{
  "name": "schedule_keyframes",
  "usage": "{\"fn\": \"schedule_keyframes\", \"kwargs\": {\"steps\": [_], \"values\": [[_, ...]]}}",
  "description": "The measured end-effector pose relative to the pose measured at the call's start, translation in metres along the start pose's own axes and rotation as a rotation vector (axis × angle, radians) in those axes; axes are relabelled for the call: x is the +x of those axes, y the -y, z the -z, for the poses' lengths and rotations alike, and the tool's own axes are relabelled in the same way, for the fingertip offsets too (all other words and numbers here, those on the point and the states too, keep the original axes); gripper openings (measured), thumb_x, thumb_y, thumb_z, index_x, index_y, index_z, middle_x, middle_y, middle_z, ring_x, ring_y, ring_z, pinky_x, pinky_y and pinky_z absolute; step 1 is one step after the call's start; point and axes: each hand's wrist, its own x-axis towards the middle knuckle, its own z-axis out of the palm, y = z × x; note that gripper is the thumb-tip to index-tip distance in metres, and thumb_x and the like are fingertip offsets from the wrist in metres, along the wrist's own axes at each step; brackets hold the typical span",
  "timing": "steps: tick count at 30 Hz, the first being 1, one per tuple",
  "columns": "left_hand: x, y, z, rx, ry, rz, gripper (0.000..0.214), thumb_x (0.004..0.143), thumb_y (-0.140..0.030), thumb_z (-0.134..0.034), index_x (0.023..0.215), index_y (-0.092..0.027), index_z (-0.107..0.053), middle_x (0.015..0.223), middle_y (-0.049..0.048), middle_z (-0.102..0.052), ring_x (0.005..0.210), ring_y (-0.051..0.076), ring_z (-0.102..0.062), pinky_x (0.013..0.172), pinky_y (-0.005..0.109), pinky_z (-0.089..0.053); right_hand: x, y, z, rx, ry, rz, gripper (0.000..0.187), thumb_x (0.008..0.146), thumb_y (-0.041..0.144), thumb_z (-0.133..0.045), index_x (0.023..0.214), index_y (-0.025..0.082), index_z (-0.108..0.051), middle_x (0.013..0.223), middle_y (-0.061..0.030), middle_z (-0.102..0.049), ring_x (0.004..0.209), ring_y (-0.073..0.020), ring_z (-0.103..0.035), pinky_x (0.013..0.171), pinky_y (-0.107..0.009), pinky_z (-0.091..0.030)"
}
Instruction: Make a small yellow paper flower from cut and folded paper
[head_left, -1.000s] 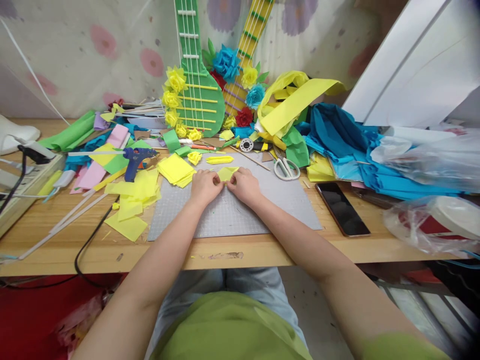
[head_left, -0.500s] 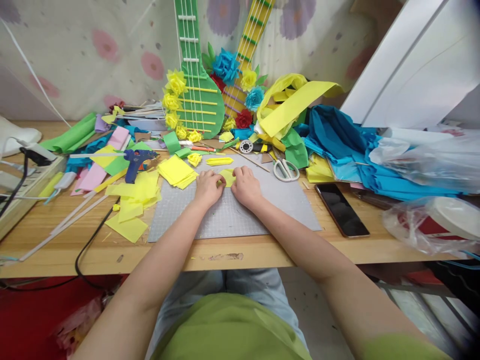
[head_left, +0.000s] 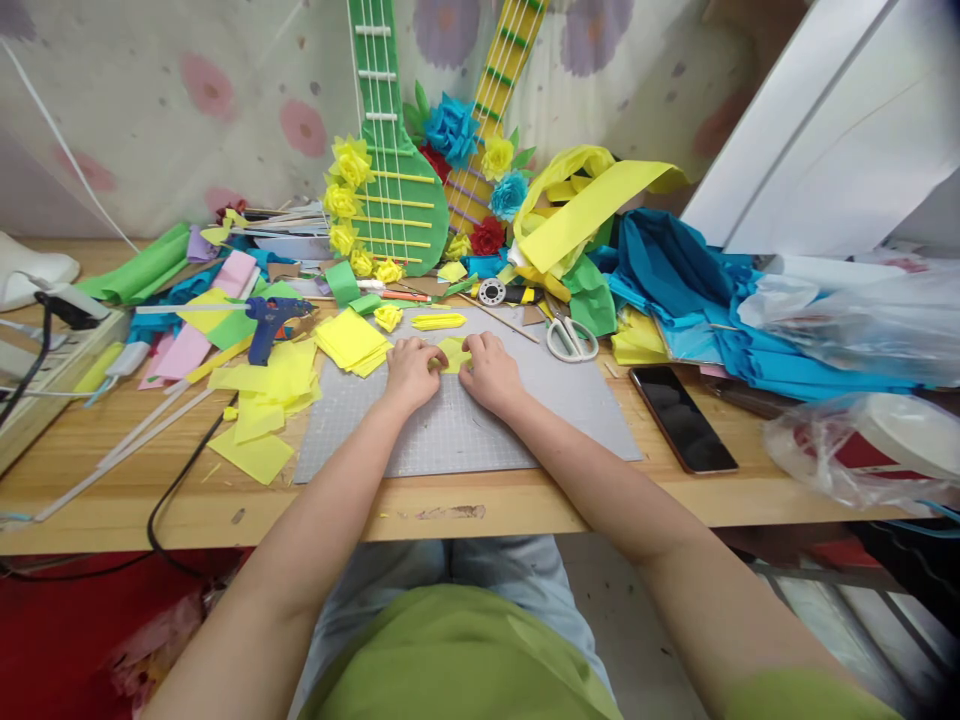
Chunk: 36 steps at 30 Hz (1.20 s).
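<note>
A small piece of yellow crepe paper (head_left: pixel 453 354) lies between my hands over the grey cutting mat (head_left: pixel 450 440). My left hand (head_left: pixel 414 372) has its fingers curled and closed at the paper's left edge. At the right edge, the bent fingers of my right hand (head_left: pixel 489 370) close on the paper too; the fingertips are partly hidden. Just left of my left hand sits a stack of yellow paper squares (head_left: pixel 352 342). Beyond the hands are a narrow folded yellow strip (head_left: pixel 439 321) and a small yellow paper rosebud (head_left: pixel 388 317).
Scissors (head_left: pixel 571 340) and a phone (head_left: pixel 684 420) lie to the right, near blue crepe paper (head_left: pixel 675 270). On the left are a blue glue gun (head_left: pixel 266 325) and a black cable (head_left: pixel 176 480). A green paper guitar (head_left: pixel 409 210) stands behind.
My fingers have parted slightly, so a little more of the yellow paper shows between them. Both hands stay in nearly the same spot.
</note>
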Motion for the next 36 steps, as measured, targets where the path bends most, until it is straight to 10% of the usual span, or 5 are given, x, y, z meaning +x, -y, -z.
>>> {"fn": "schedule_keyframes", "kwargs": {"steps": [8, 15, 25, 36], "values": [[0.002, 0.024, 0.003, -0.07, -0.043, -0.075, 0.047, 0.063, -0.002, -0.044, 0.103, -0.022, -0.059, 0.112, 0.0043, -0.057, 0.106, 0.022, -0.045, 0.092, 0.037, -0.036, 0.002, -0.009, 0.0, 0.157, -0.041, 0.016, 0.02, 0.074, 0.017, -0.042, 0.092, 0.02, -0.049, 0.096, -0.0079, -0.053, 0.091, -0.0205, -0.049, 0.068, -0.031, -0.042], [0.001, 0.022, 0.004, -0.092, 0.02, -0.149, 0.025, 0.074, -0.015, -0.048, 0.092, -0.021, -0.064, 0.098, 0.0048, -0.062, 0.096, 0.02, -0.05, 0.088, 0.034, -0.039, 0.012, -0.03, 0.0, 0.34, -0.066, -0.208, 0.033, 0.064, 0.005, -0.036, 0.091, 0.02, -0.049, 0.092, -0.0046, -0.062, 0.081, -0.0178, -0.055, 0.072, -0.034, -0.043], [-0.007, 0.003, 0.012, -0.038, 0.031, -0.537, 0.011, 0.074, -0.019, -0.05, 0.077, -0.021, -0.06, 0.095, 0.0031, -0.06, 0.094, 0.017, -0.051, 0.086, 0.031, -0.038, 0.016, -0.036, -0.016, 0.658, 0.011, 0.122, 0.054, 0.061, 0.002, -0.031, 0.11, 0.02, -0.045, 0.117, -0.0041, -0.055, 0.108, -0.013, -0.051, 0.093, -0.032, -0.039], [-0.009, -0.014, -0.002, 0.171, -0.075, -0.202, 0.019, 0.078, -0.018, -0.046, 0.092, -0.02, -0.059, 0.085, 0.0062, -0.064, 0.086, 0.022, -0.056, 0.071, 0.033, -0.04, 0.009, -0.025, -0.003, 0.468, -0.037, 0.214, 0.047, 0.06, 0.005, -0.04, 0.103, 0.02, -0.049, 0.087, -0.0023, -0.06, 0.089, -0.0177, -0.051, 0.083, -0.034, -0.041]]}}
